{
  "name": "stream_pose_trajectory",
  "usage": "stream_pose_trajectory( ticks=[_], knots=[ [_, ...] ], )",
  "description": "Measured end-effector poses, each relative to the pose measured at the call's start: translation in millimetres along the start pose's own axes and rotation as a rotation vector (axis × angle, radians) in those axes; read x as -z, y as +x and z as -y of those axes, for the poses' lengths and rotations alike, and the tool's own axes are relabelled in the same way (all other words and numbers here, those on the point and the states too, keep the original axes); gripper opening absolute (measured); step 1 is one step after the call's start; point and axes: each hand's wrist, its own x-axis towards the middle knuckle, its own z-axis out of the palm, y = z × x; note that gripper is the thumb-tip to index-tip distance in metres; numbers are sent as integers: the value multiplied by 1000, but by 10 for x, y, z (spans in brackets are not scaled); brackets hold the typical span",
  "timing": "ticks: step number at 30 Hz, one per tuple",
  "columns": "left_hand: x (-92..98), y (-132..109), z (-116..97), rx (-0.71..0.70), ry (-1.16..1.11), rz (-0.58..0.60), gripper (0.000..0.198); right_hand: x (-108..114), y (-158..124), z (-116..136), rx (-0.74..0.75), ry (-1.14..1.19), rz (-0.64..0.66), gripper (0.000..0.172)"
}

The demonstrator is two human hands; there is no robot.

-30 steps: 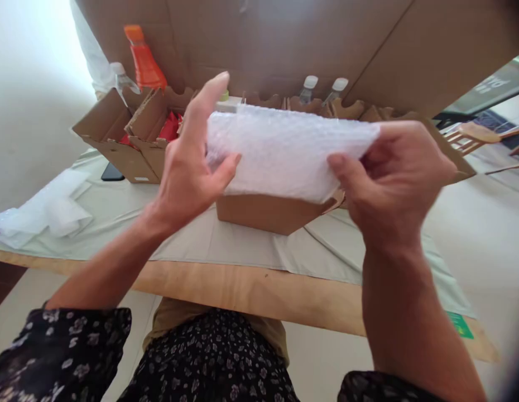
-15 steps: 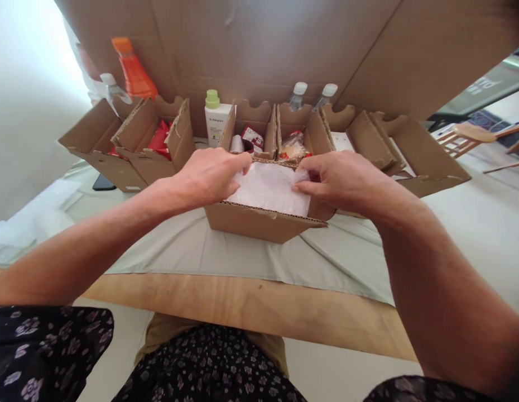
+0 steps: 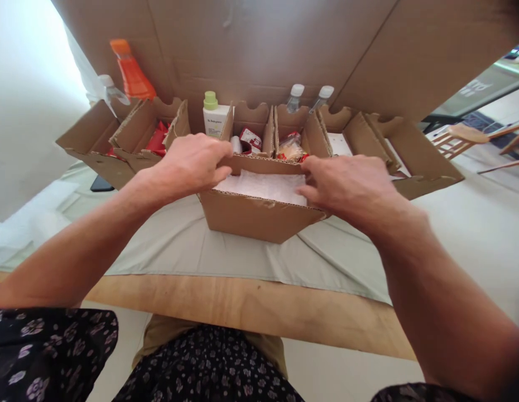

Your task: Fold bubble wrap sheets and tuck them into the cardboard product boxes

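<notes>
An open cardboard box stands on the pale cloth in front of me. Inside it lies a white sheet of what looks like bubble wrap, sunk below the rim. My left hand is at the box's left end, thumb and fingers apart, holding nothing. At the right end, my right hand hovers over the rim with a gap between thumb and forefinger. Its other fingers are partly hidden behind the hand. I cannot tell whether its fingertips touch the sheet or the box.
Behind stands a row of open cardboard bins, one holding red packets, another wrapped snacks. A green-capped white bottle, an orange bottle and clear bottles are farther back. Loose bubble wrap and a dark phone lie left.
Both hands have let go of the white sheet, which now sits lower in the box. My left hand has moved up and left; my right hand has shifted slightly.
</notes>
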Motion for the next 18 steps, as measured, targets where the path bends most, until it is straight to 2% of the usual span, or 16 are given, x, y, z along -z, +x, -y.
stream_pose_trajectory(
  ticks=[2, 3, 4, 6, 8, 10, 11, 13, 14, 16, 18],
  knots=[
    [78, -38, -40, -50, -79, -38, 16, 101, -34, 6, 51, 30, -79, 9],
    [75, -23, -50, -74, -143, -5, 18, 108, -11, 11, 106, 83, -71, 12],
    [43, 17, -54, -89, -214, 58, 19, 84, 38, 16, 176, 157, -14, 16],
    [-75, 150, -45, -87, -311, 231, 18, -27, 187, 27, 289, 316, 198, 23],
    [-190, 296, -32, -71, -297, 383, 17, -140, 325, 29, 304, 425, 392, 30],
    [-218, 361, -25, -86, -257, 458, 17, -167, 352, 6, 291, 484, 444, 30],
    [-193, 340, -22, -97, -256, 449, 17, -139, 302, -20, 281, 505, 385, 28],
    [-95, 172, -2, -102, -315, 322, 18, -34, 74, -110, 226, 546, 152, 24],
    [-49, 33, 23, -86, -360, 201, 20, 15, -90, -173, 159, 562, 5, 22],
    [-31, -305, 117, -32, -458, -104, 27, 31, -452, -317, -24, 607, -226, 21],
    [-170, -631, 255, 38, -550, -406, 36, -116, -768, -435, -169, 683, -309, 23]
  ],
)
